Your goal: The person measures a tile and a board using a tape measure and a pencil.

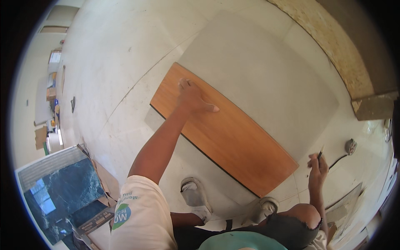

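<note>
My left hand [192, 99] lies on the upper end of a long wood-brown board [237, 139], thumb stretched out and fingers resting on its surface. The board lies slantwise across a large grey tile [258, 71], covering the tile's near part. To the board's right, my right hand [318, 173] is closed round a thin dark pencil [320, 154] with a pale tip. The pencil points up and away from the board, and its lower part is hidden in my fingers.
Pale floor tiles [121, 54] surround the work. A round grey object [351, 146] with a black cord lies beyond my right hand. Dark blue-green marbled tiles [66, 196] and a carton [93, 223] stand lower left. My shoes [195, 193] are close to the board's near edge.
</note>
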Demonstrator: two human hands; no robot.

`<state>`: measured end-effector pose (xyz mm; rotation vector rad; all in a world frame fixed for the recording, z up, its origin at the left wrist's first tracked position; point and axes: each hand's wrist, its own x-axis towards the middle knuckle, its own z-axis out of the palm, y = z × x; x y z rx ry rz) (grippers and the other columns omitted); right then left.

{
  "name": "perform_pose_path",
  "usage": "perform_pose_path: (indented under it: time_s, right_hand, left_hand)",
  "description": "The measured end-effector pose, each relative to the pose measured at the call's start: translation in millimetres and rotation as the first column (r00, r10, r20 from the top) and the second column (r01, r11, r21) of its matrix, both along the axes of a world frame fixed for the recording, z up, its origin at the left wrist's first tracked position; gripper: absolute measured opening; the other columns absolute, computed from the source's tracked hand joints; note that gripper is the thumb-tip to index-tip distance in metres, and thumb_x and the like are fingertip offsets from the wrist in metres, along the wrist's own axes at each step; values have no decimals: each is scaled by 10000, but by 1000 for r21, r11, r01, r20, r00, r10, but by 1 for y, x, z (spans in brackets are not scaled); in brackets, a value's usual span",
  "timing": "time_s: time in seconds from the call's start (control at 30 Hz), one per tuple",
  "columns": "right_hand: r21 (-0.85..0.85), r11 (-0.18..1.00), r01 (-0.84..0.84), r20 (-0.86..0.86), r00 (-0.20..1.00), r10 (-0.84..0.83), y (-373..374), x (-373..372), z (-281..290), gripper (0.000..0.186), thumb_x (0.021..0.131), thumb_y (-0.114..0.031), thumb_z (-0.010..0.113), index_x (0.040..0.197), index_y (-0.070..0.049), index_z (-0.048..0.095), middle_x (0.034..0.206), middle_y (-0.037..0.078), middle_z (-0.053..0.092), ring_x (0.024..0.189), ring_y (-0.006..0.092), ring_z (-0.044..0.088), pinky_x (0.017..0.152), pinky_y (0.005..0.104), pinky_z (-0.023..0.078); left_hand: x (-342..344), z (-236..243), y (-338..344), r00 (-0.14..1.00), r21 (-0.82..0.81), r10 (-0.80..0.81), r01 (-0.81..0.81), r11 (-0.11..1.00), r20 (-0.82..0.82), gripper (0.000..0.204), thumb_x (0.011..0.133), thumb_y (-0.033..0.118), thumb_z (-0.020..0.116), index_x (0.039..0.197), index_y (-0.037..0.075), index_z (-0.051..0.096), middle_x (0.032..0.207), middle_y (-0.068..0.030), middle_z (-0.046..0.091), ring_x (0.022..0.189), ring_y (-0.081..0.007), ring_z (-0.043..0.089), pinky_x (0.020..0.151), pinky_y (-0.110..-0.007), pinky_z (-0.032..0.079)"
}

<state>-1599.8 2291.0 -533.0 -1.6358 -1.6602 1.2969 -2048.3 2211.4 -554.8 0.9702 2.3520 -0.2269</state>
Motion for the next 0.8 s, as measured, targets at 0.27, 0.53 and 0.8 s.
perform_pose_path:
  time_s: [0.27,0.53,0.8]
  right_hand:
    - [167,698,-696,13,709,705,84,-229,18,318,896,-249,644,754,26,571,634,56,489,605,139,455,552,305,369]
    - [98,750,-654,-189,728,659,79,-425,-33,507,877,-440,651,610,-14,577,529,11,501,526,95,472,507,291,384]
    - [54,802,-594,-427,713,556,60,-487,-64,373,870,-361,653,756,-6,667,611,42,607,559,130,555,558,299,435]
  left_hand:
    - [-2,1,3,998,-88,41,-37,995,43,1323,516,535,891,1412,-148,198,1522,-326,55,1437,-444,72,1075,-553,348]
    - [-2,3,0,991,47,115,-118,992,66,1372,452,464,929,1417,-145,168,1524,-324,49,1440,-441,58,1054,-579,358]
    - [-4,5,1,988,41,125,-129,991,86,1388,445,474,929,1423,-134,154,1522,-327,54,1438,-447,53,1053,-589,357]
